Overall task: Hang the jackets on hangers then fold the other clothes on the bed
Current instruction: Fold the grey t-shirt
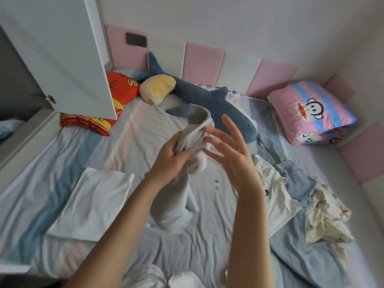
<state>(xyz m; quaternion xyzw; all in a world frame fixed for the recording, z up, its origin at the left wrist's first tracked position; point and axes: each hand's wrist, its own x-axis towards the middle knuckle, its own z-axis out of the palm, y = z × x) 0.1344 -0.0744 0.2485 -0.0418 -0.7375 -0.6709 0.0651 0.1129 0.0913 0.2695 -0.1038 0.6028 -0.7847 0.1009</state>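
Grey garment (195, 142) gripped by left hand (170, 159)

I've got a long blue shark plush (207, 98) lying stretched out. A cream-and-yellow cushion (156, 90) is touching it near the tail. Further left of the shark there's a red patterned pillow (122, 88), partly hidden by an open white wardrobe door (62, 50). Right of the shark's nose, well apart, sits a folded pink-and-blue monkey-print quilt (311, 113). Behind the shark run pink and cream wall pads (203, 63).
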